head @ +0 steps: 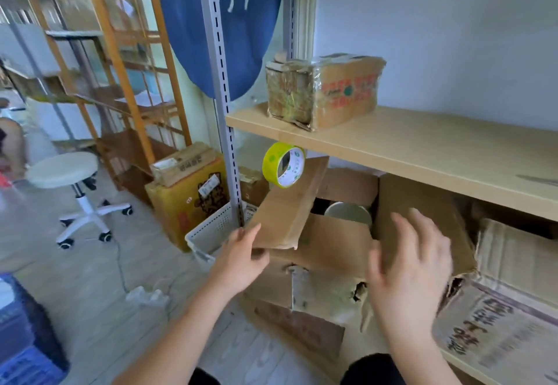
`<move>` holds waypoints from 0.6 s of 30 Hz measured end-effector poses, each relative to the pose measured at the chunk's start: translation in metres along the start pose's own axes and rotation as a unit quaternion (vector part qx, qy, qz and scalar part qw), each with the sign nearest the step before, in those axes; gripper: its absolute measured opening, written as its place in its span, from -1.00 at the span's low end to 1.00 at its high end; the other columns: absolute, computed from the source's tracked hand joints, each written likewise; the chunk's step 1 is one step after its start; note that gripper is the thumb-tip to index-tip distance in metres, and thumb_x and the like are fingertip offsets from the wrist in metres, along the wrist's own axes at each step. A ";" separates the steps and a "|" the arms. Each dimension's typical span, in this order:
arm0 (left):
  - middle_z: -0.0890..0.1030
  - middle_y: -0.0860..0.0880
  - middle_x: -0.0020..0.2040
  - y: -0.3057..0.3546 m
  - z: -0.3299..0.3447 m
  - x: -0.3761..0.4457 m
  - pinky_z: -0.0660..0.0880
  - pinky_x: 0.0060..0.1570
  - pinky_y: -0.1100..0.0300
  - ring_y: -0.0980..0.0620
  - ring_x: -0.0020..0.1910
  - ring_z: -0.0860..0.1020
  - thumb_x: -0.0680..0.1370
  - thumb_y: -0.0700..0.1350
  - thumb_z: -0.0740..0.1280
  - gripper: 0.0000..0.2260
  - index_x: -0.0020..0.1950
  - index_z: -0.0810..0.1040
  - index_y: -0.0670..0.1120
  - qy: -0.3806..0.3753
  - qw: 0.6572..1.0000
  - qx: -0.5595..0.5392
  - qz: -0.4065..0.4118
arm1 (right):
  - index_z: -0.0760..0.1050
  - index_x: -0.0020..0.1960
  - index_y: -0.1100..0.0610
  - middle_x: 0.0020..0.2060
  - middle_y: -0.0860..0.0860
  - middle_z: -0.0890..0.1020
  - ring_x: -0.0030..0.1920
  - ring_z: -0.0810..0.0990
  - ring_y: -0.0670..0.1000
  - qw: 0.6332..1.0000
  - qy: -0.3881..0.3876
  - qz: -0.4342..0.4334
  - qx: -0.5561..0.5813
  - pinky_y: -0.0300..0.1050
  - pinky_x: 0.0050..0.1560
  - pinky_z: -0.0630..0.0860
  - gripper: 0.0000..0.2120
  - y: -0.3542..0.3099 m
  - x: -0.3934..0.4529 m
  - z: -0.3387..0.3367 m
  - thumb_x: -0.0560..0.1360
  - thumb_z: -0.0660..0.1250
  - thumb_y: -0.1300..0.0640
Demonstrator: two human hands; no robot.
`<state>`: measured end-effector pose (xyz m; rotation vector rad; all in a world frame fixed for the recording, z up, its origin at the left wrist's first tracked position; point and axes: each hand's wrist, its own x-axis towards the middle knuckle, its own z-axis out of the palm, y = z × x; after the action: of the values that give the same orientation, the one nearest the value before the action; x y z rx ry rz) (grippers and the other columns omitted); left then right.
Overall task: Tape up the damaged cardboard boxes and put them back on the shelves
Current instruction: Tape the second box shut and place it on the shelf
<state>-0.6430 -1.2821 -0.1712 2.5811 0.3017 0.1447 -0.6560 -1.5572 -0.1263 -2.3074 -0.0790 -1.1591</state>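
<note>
At lower centre of the frame, the left hand (241, 259) grips a flap (287, 206) of the open box (329, 267). A tape roll (283, 165) stands on that flap. The right hand (413, 273), blurred, fingers spread open, hovers over the box. A taped box (324, 90) sits on the shelf (422, 149), upper centre.

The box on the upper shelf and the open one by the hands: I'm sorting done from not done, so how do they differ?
The shelf box is closed and wrapped in clear tape; the open box has its flaps up, showing a round metal thing inside. The shelf box sits untouched; the left hand holds a flap of the open box, with a tape roll on it. Both are worn brown cardboard.
</note>
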 end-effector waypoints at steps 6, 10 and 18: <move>0.30 0.00 0.38 -0.003 0.014 0.002 0.53 0.15 0.04 -0.01 0.16 0.57 0.58 0.17 0.30 -0.48 0.52 0.24 0.28 0.033 0.999 -0.020 -0.007 | 0.37 0.25 0.19 0.06 0.11 0.49 -0.04 0.48 0.03 0.937 0.012 0.301 0.176 -0.09 -0.01 0.38 -0.59 0.019 -0.011 -0.016 0.52 0.39 0.01; 0.35 0.01 0.21 -0.005 0.013 0.002 0.58 -0.07 0.07 -0.02 -0.08 0.59 0.60 -0.07 0.33 -0.54 0.45 0.34 0.26 0.059 0.998 -0.009 -0.004 | 0.42 0.00 0.02 -0.24 -0.10 0.54 -0.24 0.55 -0.01 0.924 0.058 0.335 0.177 -0.13 -0.19 0.39 -0.72 0.029 -0.042 -0.024 0.51 0.32 -0.19; 0.34 0.05 0.08 -0.013 0.003 -0.021 0.53 -0.03 0.16 0.08 -0.16 0.48 0.65 -0.12 0.25 -0.55 0.47 0.37 0.28 0.022 0.997 0.021 0.071 | 0.45 -0.12 0.09 -0.29 -0.03 0.55 -0.22 0.53 -0.01 0.885 -0.137 0.382 0.228 -0.08 -0.25 0.34 -0.79 0.041 -0.032 -0.010 0.62 0.24 -0.01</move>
<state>-0.6648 -1.2775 -0.1812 2.6439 0.1390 0.2485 -0.6714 -1.5910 -0.1646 -1.7793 0.3855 -0.3535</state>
